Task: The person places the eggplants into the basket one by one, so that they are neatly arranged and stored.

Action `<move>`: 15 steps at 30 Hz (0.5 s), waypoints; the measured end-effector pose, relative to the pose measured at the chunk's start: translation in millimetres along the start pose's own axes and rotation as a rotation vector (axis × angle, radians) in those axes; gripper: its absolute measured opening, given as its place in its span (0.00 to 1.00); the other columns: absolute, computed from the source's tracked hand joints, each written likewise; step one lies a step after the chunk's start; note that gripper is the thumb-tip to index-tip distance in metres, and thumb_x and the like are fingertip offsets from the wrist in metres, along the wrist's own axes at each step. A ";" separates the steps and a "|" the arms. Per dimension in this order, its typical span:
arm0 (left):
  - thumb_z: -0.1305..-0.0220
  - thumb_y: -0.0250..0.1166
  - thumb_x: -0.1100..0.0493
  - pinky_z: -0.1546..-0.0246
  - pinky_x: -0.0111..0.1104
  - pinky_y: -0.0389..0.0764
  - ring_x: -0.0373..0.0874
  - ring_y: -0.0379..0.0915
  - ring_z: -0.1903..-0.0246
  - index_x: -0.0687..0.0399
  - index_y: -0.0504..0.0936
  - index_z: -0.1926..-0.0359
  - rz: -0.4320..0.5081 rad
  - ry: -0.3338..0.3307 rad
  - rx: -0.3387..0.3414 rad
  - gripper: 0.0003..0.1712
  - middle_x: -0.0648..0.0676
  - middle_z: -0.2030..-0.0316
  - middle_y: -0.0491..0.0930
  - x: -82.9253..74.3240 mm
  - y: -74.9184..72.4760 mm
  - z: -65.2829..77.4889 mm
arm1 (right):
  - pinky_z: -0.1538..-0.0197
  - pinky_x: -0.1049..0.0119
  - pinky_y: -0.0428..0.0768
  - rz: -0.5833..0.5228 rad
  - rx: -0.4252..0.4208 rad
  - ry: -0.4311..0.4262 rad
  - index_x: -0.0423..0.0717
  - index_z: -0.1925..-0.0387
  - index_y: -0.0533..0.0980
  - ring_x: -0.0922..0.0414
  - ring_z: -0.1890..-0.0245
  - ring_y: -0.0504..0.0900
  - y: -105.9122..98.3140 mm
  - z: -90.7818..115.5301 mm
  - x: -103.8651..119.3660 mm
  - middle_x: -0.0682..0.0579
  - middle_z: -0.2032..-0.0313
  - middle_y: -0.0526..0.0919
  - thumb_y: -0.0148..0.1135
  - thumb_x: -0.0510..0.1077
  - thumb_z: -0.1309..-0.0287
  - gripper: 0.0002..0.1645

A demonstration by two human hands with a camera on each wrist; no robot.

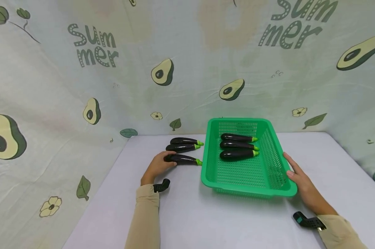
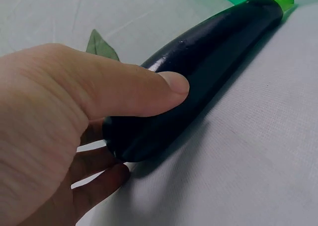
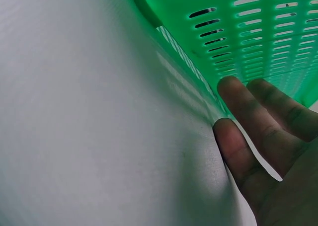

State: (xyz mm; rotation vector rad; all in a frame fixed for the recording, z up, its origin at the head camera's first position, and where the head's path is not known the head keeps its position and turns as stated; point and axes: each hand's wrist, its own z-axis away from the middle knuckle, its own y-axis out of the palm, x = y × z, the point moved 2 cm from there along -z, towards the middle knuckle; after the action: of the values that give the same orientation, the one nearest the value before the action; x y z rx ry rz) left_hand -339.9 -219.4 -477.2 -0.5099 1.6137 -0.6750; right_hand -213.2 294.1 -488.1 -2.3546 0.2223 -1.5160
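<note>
My left hand [image 1: 157, 167] grips the blunt end of a dark, glossy eggplant [image 1: 183, 159] left of the green basket. In the left wrist view, the thumb lies across the eggplant [image 2: 213, 52], fingers on its far side. Two more eggplants, one [image 1: 184, 140] behind the other [image 1: 180, 148], lie just beyond it. The green plastic basket [image 1: 243, 190] holds three eggplants side by side, green stems toward the right. At its right side is my right hand [image 1: 304, 185]. Its fingers [image 3: 258, 116] stretch out against the slotted wall [image 3: 243, 47], low down near the table.
A white cloth covers the table [image 1: 221, 224]. Behind it hangs a pale curtain [image 1: 193, 103] printed with avocados, leaves and lettering. Black straps with small devices sit on the left wrist [image 1: 161, 186] and right wrist [image 1: 309, 220].
</note>
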 end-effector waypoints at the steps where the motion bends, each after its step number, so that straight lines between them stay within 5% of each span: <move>1: 0.40 0.73 0.54 0.31 0.57 0.57 0.57 0.57 0.29 0.41 0.81 0.39 0.003 0.001 -0.001 0.27 0.56 0.32 0.70 -1.0 0.3 -0.9 | 0.41 0.85 0.46 0.002 -0.003 -0.003 0.57 0.19 0.42 0.73 0.30 0.45 -0.8 -0.2 0.7 0.66 0.24 0.44 0.34 0.40 0.22 0.36; 10: 0.40 0.73 0.51 0.32 0.59 0.58 0.58 0.57 0.29 0.41 0.82 0.41 0.031 0.001 0.009 0.25 0.56 0.33 0.71 -0.7 -3.8 3.0 | 0.44 0.83 0.49 -0.017 0.005 0.039 0.60 0.19 0.41 0.73 0.33 0.47 1.3 1.5 0.3 0.67 0.24 0.42 0.34 0.43 0.21 0.35; 15: 0.39 0.73 0.50 0.38 0.53 0.69 0.55 0.64 0.33 0.46 0.81 0.40 0.086 0.009 0.031 0.26 0.57 0.35 0.72 1.9 -6.7 2.2 | 0.44 0.85 0.50 -0.018 0.008 0.032 0.60 0.19 0.40 0.73 0.32 0.47 2.6 3.1 0.0 0.63 0.23 0.41 0.34 0.43 0.21 0.35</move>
State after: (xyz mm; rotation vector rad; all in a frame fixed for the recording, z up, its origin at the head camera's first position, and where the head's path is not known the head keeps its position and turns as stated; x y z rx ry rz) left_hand -338.4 -225.8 -474.2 -0.4132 1.6214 -0.6374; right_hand -210.3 292.3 -490.1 -2.3339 0.2034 -1.5605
